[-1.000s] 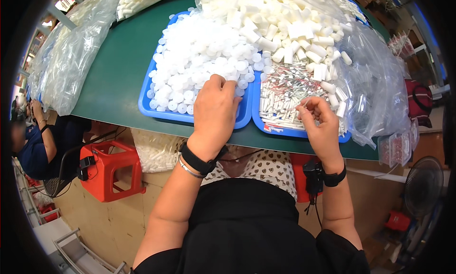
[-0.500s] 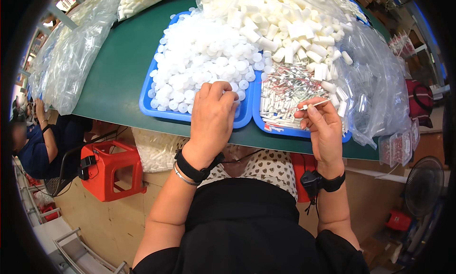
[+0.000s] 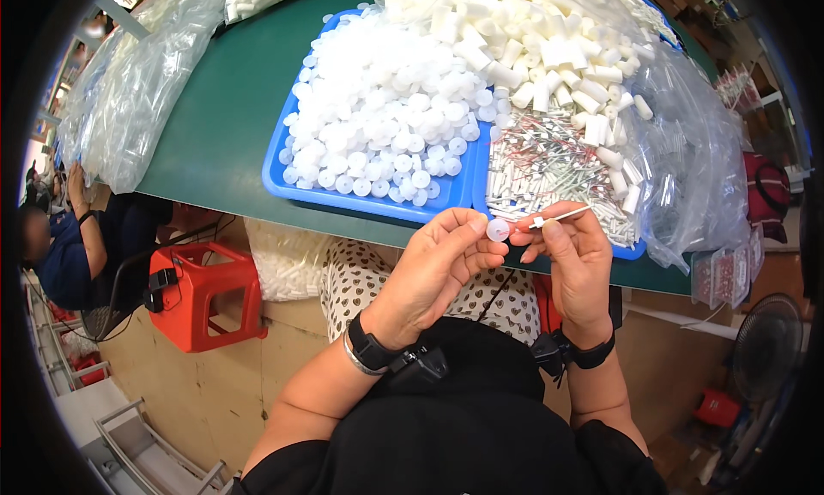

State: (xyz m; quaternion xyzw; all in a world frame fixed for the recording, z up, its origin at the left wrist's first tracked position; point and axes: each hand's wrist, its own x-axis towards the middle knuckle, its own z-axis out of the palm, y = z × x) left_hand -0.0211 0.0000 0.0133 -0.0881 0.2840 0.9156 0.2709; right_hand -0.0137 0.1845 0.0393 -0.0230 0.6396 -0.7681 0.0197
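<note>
Between the thumb and fingers of my left hand [image 3: 442, 268] is a translucent white plastic disc [image 3: 498, 230] with a small centre. My right hand [image 3: 573, 259] pinches a thin white stick-like part [image 3: 562, 215], its thicker end pointing at the disc. Disc and stick are close together; I cannot tell whether they touch. Behind my left hand, a blue tray [image 3: 343, 202] is heaped with similar discs [image 3: 386, 126]. Beyond my right hand, a second blue tray [image 3: 633, 251] holds many thin white parts [image 3: 524, 173] with red and dark strands among them.
White foam cylinders [image 3: 549, 62] spill from a clear plastic bag [image 3: 687, 152] at the right. Another plastic bag [image 3: 142, 75] lies at the left of the green table [image 3: 215, 130]. A red stool [image 3: 206, 293], a seated person [image 3: 73, 255] and a fan [image 3: 766, 341] are around it.
My left hand has come out of the disc tray, back and to the right, with a disc in its fingers. My right hand has moved slightly nearer me, still pinching the thin stick.
</note>
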